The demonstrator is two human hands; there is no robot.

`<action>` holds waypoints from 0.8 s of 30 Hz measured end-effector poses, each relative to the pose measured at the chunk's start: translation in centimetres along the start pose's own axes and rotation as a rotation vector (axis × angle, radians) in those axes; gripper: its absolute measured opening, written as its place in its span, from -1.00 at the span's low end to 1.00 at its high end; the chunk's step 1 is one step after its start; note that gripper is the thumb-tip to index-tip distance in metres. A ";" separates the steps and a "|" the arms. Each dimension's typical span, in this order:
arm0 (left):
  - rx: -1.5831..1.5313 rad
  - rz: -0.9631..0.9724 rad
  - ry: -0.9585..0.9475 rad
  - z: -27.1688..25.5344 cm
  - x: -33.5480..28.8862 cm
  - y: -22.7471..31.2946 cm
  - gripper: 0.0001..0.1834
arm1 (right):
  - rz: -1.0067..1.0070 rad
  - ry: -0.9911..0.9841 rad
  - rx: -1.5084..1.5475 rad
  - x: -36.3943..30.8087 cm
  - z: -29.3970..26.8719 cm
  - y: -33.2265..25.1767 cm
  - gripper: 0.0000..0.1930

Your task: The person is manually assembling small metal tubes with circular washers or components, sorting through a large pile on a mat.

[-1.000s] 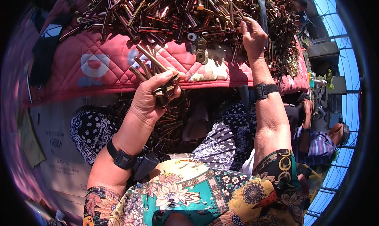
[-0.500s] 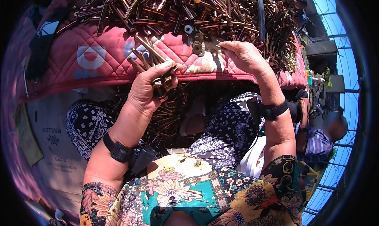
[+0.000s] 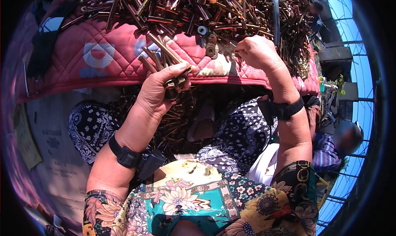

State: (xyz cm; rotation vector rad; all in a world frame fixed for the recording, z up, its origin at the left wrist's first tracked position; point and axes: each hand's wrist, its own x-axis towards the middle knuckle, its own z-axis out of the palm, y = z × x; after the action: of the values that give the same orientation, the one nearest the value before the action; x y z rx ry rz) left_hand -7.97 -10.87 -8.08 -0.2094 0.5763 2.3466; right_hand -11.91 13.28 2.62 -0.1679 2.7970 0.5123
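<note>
Right hand (image 3: 259,53), curled with its contents hidden, has drawn back to the pile's (image 3: 231,15) near edge, so only the left hand (image 3: 159,87), closed round several bolts (image 3: 165,49) in front of the pile, shows a load.

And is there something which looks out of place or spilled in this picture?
Possibly: many bolts lie below the edge of the red quilt, apart from the heap on top; they may be spilled or a separate pile. A dark strip also lies in that heap, wider than the bolts.

Bunched brassy bolts (image 3: 165,50) slant toward the upper left, near overlapping dull-gold washers (image 3: 210,50)
</note>
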 end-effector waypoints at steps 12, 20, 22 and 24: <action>0.021 0.036 -0.072 0.7 -0.1 -0.5 -0.70 | 0.015 0.231 0.143 0.5 1.7 -0.2 -0.78; 0.105 0.065 -0.096 0.3 -0.3 0.1 -0.74 | -0.151 -0.039 0.033 -0.2 0.4 0.7 -0.84; 0.108 0.044 -0.096 0.4 -0.3 0.1 -0.74 | -0.154 -0.048 0.035 0.6 0.9 1.0 -0.87; 0.100 0.027 -0.057 0.7 -0.2 -0.1 -0.75 | -0.170 -0.080 0.037 1.8 1.4 1.1 -0.90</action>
State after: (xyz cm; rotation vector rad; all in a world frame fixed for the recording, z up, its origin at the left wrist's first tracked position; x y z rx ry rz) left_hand -7.74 -10.65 -7.41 -0.0898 0.6703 2.3348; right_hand -13.42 14.74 1.18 -0.3651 2.6819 0.4162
